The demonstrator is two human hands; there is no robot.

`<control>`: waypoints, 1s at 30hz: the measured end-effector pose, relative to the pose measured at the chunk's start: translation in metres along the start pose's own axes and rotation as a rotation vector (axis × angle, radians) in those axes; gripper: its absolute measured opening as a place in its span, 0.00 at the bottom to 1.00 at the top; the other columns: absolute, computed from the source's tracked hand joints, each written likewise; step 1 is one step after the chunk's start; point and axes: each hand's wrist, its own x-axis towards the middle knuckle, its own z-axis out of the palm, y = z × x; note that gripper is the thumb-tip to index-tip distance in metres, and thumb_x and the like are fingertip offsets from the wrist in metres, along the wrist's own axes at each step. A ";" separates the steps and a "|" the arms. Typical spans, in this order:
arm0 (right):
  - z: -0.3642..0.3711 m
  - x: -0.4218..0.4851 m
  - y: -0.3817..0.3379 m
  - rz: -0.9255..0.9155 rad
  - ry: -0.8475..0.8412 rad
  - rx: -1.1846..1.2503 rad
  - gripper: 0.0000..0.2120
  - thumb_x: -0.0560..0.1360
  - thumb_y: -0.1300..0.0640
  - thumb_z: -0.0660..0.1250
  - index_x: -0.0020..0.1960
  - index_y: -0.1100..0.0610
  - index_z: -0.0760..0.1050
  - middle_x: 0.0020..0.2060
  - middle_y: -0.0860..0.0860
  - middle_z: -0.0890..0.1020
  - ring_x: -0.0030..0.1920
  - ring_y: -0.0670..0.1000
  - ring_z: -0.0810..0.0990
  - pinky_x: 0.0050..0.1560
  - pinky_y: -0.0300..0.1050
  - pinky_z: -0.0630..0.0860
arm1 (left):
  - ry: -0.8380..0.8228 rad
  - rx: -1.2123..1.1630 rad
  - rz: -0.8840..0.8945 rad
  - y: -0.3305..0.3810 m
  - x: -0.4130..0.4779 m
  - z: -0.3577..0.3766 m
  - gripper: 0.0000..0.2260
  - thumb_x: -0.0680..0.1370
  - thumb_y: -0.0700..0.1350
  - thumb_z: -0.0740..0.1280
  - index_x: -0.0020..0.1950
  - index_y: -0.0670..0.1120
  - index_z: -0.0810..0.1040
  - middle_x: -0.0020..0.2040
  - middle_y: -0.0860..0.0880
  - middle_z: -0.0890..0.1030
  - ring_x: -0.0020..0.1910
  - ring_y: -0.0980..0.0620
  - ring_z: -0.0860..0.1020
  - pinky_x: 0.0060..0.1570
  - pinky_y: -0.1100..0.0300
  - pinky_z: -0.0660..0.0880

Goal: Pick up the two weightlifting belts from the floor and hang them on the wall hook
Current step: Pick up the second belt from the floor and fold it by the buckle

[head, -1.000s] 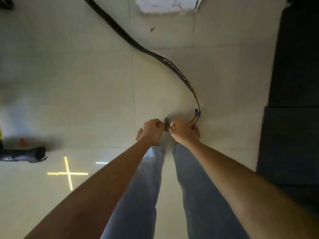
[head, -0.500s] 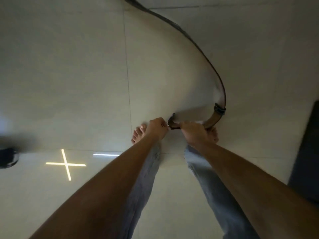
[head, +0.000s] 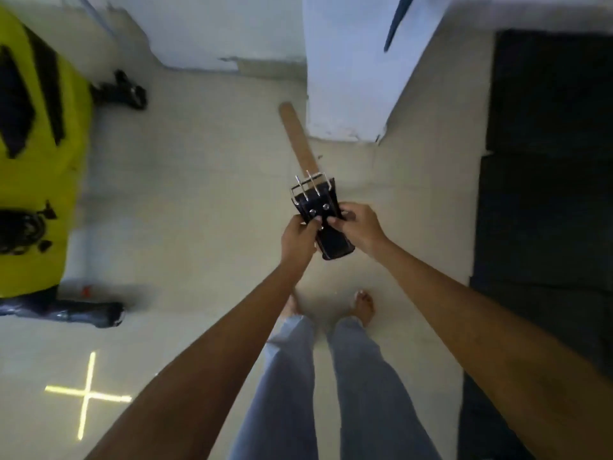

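I hold a black weightlifting belt (head: 335, 242) in front of me at waist height, buckle end up. Its silver pronged buckle (head: 310, 184) points away from me. My left hand (head: 298, 235) pinches the belt's left edge just below the rivets, and my right hand (head: 358, 227) grips its right edge. The belt's long tan inner side (head: 297, 137) stretches away from the buckle toward the base of a white pillar. A second belt and the wall hook are not visible.
A white pillar (head: 351, 68) stands just ahead. Black floor mats (head: 547, 161) cover the right side. A yellow and black object (head: 36, 161) fills the left, with dark gear (head: 122, 92) and a dark bar end (head: 83, 313) near it. My bare feet (head: 363, 305) stand on pale tiles.
I have risen from bending over the floor. The belt's buckle end has come up off the tiles in both hands, and the pillar, mats and yellow object have come into view.
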 end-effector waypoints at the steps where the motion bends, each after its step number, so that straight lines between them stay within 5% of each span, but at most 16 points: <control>1: -0.013 -0.019 -0.032 -0.003 0.003 0.078 0.08 0.73 0.63 0.73 0.51 0.60 0.83 0.45 0.60 0.85 0.46 0.57 0.83 0.55 0.56 0.80 | 0.010 -0.036 0.050 0.030 -0.018 -0.011 0.07 0.74 0.54 0.67 0.45 0.51 0.78 0.46 0.44 0.83 0.51 0.39 0.83 0.51 0.40 0.80; 4: -0.041 -0.081 -0.122 -0.007 0.010 0.327 0.05 0.75 0.55 0.71 0.48 0.56 0.82 0.43 0.54 0.85 0.45 0.58 0.85 0.49 0.56 0.83 | -0.006 -0.119 0.219 0.111 -0.076 -0.048 0.10 0.73 0.56 0.69 0.41 0.50 0.79 0.43 0.44 0.83 0.47 0.40 0.83 0.52 0.39 0.80; 9: -0.081 -0.180 -0.238 -0.165 0.002 0.399 0.09 0.75 0.47 0.70 0.46 0.52 0.83 0.45 0.51 0.86 0.45 0.55 0.87 0.43 0.50 0.85 | -0.044 -0.239 0.487 0.203 -0.183 -0.094 0.10 0.80 0.47 0.66 0.39 0.46 0.75 0.38 0.44 0.78 0.38 0.49 0.79 0.40 0.49 0.81; 13: -0.111 -0.238 -0.304 -0.312 0.017 0.444 0.17 0.73 0.46 0.72 0.51 0.59 0.82 0.45 0.55 0.87 0.44 0.56 0.87 0.40 0.48 0.83 | 0.003 -0.311 0.691 0.245 -0.246 -0.111 0.11 0.81 0.45 0.65 0.44 0.40 0.78 0.37 0.48 0.81 0.37 0.49 0.80 0.40 0.46 0.79; 16: -0.133 -0.270 -0.346 -0.421 0.060 0.473 0.18 0.73 0.49 0.73 0.53 0.63 0.79 0.46 0.55 0.86 0.40 0.54 0.86 0.38 0.47 0.83 | 0.043 -0.359 0.798 0.270 -0.282 -0.113 0.11 0.80 0.45 0.65 0.38 0.46 0.78 0.31 0.56 0.79 0.32 0.55 0.78 0.37 0.53 0.76; 21: -0.143 -0.299 -0.343 -0.568 0.064 0.467 0.12 0.74 0.57 0.72 0.55 0.63 0.79 0.48 0.58 0.85 0.45 0.54 0.86 0.38 0.44 0.82 | 0.062 -0.410 0.941 0.299 -0.304 -0.117 0.16 0.78 0.50 0.68 0.41 0.36 0.78 0.35 0.42 0.76 0.36 0.47 0.74 0.39 0.48 0.72; 27: -0.101 -0.297 -0.256 -0.574 0.036 0.148 0.06 0.72 0.60 0.75 0.48 0.52 0.81 0.44 0.54 0.87 0.46 0.54 0.86 0.52 0.54 0.82 | 0.128 -0.455 0.990 0.316 -0.312 -0.120 0.18 0.75 0.53 0.69 0.33 0.40 0.73 0.30 0.45 0.69 0.34 0.48 0.67 0.35 0.53 0.65; 30: -0.097 -0.302 -0.247 -0.563 0.039 0.212 0.08 0.71 0.62 0.75 0.47 0.52 0.82 0.44 0.52 0.87 0.46 0.51 0.86 0.53 0.53 0.82 | 0.104 -0.447 1.014 0.319 -0.314 -0.115 0.22 0.76 0.51 0.69 0.36 0.33 0.72 0.32 0.43 0.68 0.34 0.48 0.65 0.34 0.54 0.62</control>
